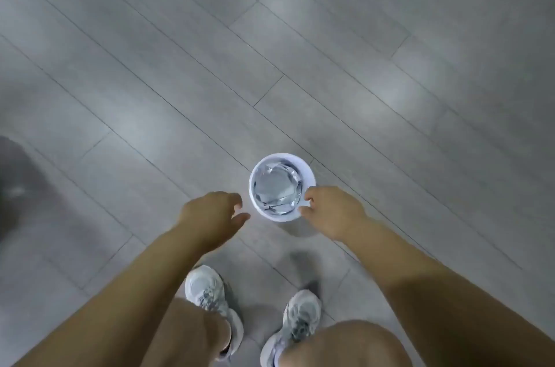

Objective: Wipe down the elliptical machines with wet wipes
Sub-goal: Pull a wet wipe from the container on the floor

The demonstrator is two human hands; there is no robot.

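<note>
A person stands over a white round bin [309, 176] on a grey plank floor [210, 66], seen from above. The bin sits just ahead of the person's grey-and-white sneakers [207, 291], between both outstretched arms, and a crinkled clear plastic liner [276, 186] fills its inside. The right hand [333, 210] meets the bin's near right rim, thumb and curled fingertips pinching its edge. The left hand [210, 216] hovers just beside the rim's left side, apart from it, fingers loosely curled, thumb out, holding nothing. Tan shorts [186, 336] show at the bottom; a dark, blurred shape [15, 186] lies at the left edge.
</note>
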